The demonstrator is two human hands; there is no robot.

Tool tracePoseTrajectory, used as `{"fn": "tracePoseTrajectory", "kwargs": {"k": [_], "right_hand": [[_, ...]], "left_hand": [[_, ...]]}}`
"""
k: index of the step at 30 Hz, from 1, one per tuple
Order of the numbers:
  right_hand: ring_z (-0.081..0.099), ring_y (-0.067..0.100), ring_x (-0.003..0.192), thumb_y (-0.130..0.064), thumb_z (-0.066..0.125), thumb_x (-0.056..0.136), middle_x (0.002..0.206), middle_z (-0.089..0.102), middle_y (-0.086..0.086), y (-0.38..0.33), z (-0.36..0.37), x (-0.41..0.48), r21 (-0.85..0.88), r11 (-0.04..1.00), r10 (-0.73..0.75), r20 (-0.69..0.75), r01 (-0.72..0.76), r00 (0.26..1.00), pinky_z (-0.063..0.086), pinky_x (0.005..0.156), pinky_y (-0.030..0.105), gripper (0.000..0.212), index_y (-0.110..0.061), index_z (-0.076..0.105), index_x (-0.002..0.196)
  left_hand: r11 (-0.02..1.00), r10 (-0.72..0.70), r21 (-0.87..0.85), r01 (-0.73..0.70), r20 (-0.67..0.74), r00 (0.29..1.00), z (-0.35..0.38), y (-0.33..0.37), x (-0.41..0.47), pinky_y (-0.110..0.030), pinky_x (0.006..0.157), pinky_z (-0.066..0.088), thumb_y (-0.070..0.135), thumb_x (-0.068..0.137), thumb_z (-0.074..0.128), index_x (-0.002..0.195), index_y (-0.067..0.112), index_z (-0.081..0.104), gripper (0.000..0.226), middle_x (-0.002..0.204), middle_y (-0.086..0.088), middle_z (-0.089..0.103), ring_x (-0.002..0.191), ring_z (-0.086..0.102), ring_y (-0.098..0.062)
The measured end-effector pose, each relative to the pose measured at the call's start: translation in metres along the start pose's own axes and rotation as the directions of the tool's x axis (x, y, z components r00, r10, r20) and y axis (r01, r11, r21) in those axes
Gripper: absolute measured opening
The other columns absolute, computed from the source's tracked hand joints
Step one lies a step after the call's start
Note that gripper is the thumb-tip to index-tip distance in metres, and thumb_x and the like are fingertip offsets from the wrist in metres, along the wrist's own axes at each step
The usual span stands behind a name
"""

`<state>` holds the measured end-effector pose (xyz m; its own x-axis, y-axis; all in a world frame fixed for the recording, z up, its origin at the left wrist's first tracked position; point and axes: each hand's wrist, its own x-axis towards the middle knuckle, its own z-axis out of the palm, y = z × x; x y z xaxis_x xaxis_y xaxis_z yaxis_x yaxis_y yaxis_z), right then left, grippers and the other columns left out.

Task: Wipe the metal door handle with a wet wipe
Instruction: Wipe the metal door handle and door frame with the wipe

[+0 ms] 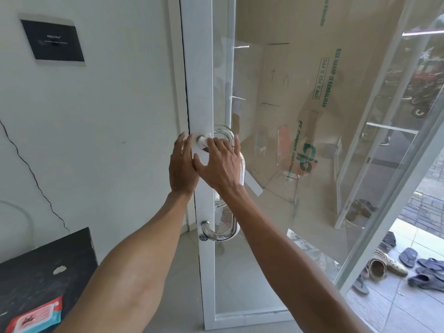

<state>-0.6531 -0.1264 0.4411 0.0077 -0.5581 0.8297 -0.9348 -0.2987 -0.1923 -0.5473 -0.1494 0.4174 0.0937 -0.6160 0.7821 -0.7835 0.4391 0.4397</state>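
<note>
Both hands are at the upper end of the metal door handle [234, 224], a curved chrome bar fixed upright on the white door frame [201, 68] of a glass door [276, 116]. The right hand [221, 164] lies over the top part of the handle with the fingers spread and flat, not closed around anything; under its fingertips a white wet wipe [206, 140] is pressed against the upper mount of the handle. Only a small piece of the wipe shows between the fingers and the frame. The left hand [182, 167] is just beside the right one, on the left, with the palm against the frame and the fingers stretched up; I cannot tell if it touches the wipe. The lower bend of the handle and a small lock [204, 238] under it are uncovered. Near the left bottom corner, a red and blue pack of wipes [36, 317] lies on a dark table [48, 260]. On the far right, outside the glass, several sandals [408, 267] lie on the floor.
</note>
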Motion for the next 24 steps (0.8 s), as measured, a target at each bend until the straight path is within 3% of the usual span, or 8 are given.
{"fn": "tracePoseTrajectory", "kwargs": {"k": [5,9,12,15,18,24], "right_hand": [[0.063,0.024,0.099,-0.049,0.05,0.085,0.097,0.07,0.005,-0.018,0.003,0.016,-0.122,0.993,0.018,0.144,0.0,0.989,0.012,0.119,0.041,0.05,-0.008,0.065,0.111],[0.063,0.026,0.1,-0.042,0.05,0.087,0.102,0.069,0.009,-0.027,0.01,0.021,-0.168,0.986,0.026,0.176,0.004,0.984,0.019,0.117,0.041,0.05,-0.002,0.063,0.114],[0.057,0.028,0.115,-0.032,0.049,0.088,0.121,0.063,0.016,-0.03,0.016,0.022,-0.187,0.981,-0.018,0.22,0.06,0.975,0.023,0.117,0.04,0.05,0.002,0.056,0.124],[0.049,0.03,0.126,-0.022,0.047,0.089,0.137,0.051,0.024,-0.034,0.018,0.024,-0.257,0.956,-0.069,0.277,0.143,0.958,0.022,0.118,0.042,0.051,0.005,0.05,0.132],[0.047,0.032,0.127,-0.012,0.049,0.09,0.138,0.047,0.026,-0.037,0.019,0.025,-0.36,0.907,-0.097,0.331,0.221,0.939,0.019,0.119,0.044,0.048,0.005,0.047,0.134],[0.047,0.036,0.125,-0.011,0.06,0.088,0.133,0.049,0.029,-0.046,0.023,0.025,-0.485,0.813,-0.109,0.415,0.321,0.903,0.014,0.12,0.05,0.038,0.004,0.057,0.123]], "left_hand": [[1.0,-0.001,0.017,0.002,-0.049,0.999,-0.004,-0.01,-0.005,-0.046,0.085,0.055,0.019,0.096,0.04,0.133,0.007,0.051,0.04,0.14,-0.015,0.049,0.123,0.054,-0.031],[0.999,-0.018,0.044,0.02,-0.045,0.999,-0.008,-0.02,-0.008,-0.045,0.085,0.055,-0.001,0.087,0.056,0.136,0.011,0.049,0.051,0.142,-0.011,0.048,0.124,0.054,-0.028],[0.998,-0.04,0.044,0.041,-0.029,0.999,-0.015,-0.021,-0.011,-0.046,0.094,0.052,-0.015,0.075,0.047,0.139,0.009,0.047,0.068,0.143,-0.012,0.047,0.129,0.049,-0.029],[0.998,-0.052,0.046,0.053,-0.035,0.998,-0.021,-0.028,-0.014,-0.046,0.096,0.051,-0.018,0.072,0.045,0.138,0.008,0.048,0.071,0.141,-0.013,0.049,0.13,0.048,-0.029],[0.995,-0.074,0.06,0.075,-0.023,0.997,-0.025,-0.039,-0.018,-0.047,0.095,0.051,-0.018,0.073,0.045,0.138,0.008,0.047,0.071,0.14,-0.012,0.049,0.13,0.049,-0.028],[0.991,-0.107,0.077,0.108,-0.016,0.994,-0.04,-0.057,-0.02,-0.044,0.098,0.05,-0.018,0.075,0.046,0.139,0.01,0.046,0.07,0.14,-0.01,0.049,0.129,0.05,-0.027]]}}
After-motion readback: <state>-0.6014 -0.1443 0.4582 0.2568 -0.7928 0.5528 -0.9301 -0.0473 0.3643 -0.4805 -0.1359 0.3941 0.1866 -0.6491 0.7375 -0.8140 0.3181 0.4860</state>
